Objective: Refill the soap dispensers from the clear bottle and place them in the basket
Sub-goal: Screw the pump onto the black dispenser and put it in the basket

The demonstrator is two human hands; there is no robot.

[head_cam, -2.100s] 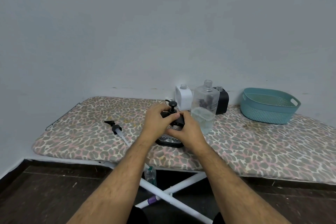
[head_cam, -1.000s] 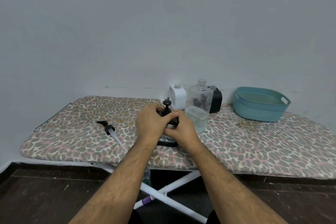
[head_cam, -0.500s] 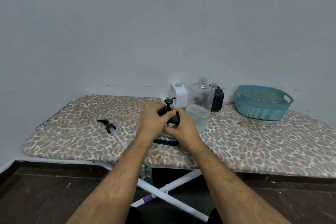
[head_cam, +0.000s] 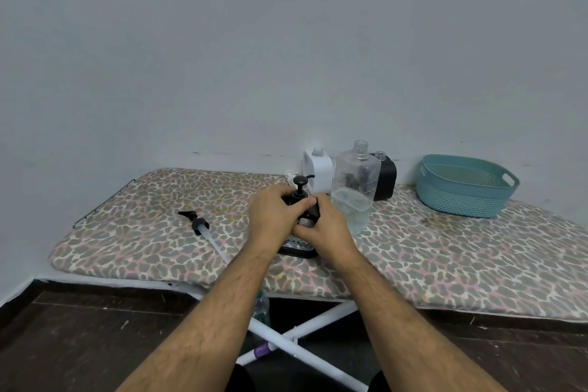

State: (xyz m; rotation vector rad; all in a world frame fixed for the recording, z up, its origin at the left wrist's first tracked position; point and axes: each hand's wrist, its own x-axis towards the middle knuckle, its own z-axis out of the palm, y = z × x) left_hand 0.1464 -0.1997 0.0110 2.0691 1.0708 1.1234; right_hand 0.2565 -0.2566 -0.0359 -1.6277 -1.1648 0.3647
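Ironing board (head_cam: 445, 264) with a leopard-print cover, standing against the wall.
A teal basket (head_cam: 464, 197) sits at its far right edge; a white dispenser (head_cam: 318, 173), a clear bottle (head_cam: 354, 197) and a black dispenser (head_cam: 386, 180) stand mid-board by the far edge; a loose pump (head_cam: 200, 227) lies left of centre, a dark dispenser (head_cam: 300, 248) near the front edge.

Teal basket (head_cam: 461, 197), leopard-print board (head_cam: 445, 251).

The one camera sits on my head, wide-angle, looking forward and down. My forearms rise from the bottom edge to mid-frame; the ironing board (head_cam: 445, 258) crosses the middle, near me, the wall (head_cam: 254, 41) filling the upper half beyond it.
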